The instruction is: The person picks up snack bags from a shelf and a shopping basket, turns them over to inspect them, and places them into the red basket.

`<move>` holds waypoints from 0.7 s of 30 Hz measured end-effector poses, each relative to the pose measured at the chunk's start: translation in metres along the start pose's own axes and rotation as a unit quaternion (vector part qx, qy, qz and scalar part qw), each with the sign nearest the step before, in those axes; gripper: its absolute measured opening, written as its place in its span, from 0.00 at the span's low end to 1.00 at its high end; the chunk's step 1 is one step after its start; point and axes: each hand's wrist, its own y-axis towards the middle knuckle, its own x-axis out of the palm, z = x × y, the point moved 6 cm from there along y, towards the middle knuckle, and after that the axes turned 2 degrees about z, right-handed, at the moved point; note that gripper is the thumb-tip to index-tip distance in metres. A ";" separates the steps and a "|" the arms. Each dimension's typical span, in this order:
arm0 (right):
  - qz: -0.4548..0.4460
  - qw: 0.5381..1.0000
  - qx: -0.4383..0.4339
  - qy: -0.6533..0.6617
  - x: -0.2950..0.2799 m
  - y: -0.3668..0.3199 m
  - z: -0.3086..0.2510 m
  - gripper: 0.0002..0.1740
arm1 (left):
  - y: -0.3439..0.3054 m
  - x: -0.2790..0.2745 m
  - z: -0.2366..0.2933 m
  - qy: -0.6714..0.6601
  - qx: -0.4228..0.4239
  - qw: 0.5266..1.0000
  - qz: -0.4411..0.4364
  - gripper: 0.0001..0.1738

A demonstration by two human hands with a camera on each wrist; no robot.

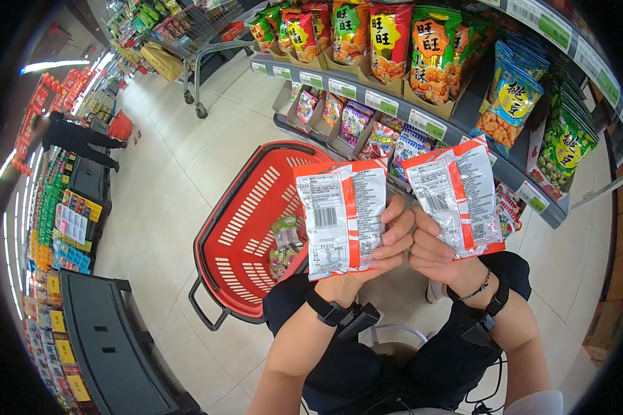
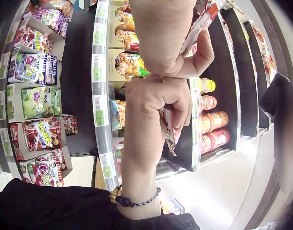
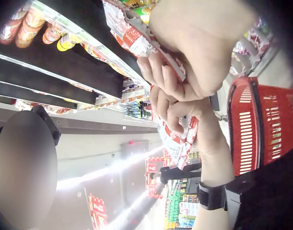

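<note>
Two red-and-white snack packets are held up side by side, printed backs with barcodes facing the head camera. My left hand (image 1: pixel 387 242) grips the left packet (image 1: pixel 336 214) by its right edge. The right packet (image 1: pixel 457 197) is pinched at its lower left by my right hand (image 1: pixel 439 252). The two hands touch at the fingers. In the left wrist view my left hand (image 2: pixel 168 38) is above my right hand (image 2: pixel 153 103). In the right wrist view the fingers of my right hand (image 3: pixel 194 48) curl round a packet (image 3: pixel 137 40), my left hand (image 3: pixel 194 120) just below.
A red basket (image 1: pixel 256 200) with a few green packets (image 1: pixel 285 238) inside stands on the floor at the left. Shelves of snack bags (image 1: pixel 432 59) run along the upper right. A shopping cart (image 1: pixel 194 34) is at the top, and a person (image 1: pixel 76 135) stands far left.
</note>
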 end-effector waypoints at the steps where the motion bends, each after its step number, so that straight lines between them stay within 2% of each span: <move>1: -0.005 1.000 0.006 -0.006 0.002 -0.001 0.001 0.20 | 0.000 0.000 -0.001 0.000 -0.001 1.000 -0.004 0.20; 7: -0.020 1.000 0.012 -0.013 0.001 -0.003 -0.002 0.21 | 0.001 0.000 -0.003 0.013 0.001 0.999 0.032 0.17; 11: -0.031 0.999 0.016 -0.005 0.001 -0.004 -0.001 0.20 | 0.000 -0.003 -0.003 0.018 0.001 0.999 0.034 0.17; 13: -0.028 0.999 0.014 -0.010 0.001 -0.004 -0.002 0.20 | 0.001 -0.004 -0.003 0.016 -0.008 1.000 0.004 0.20; 21: -0.023 1.000 0.021 0.004 -0.001 -0.003 0.000 0.21 | 0.000 -0.006 -0.004 0.017 -0.012 1.000 0.016 0.20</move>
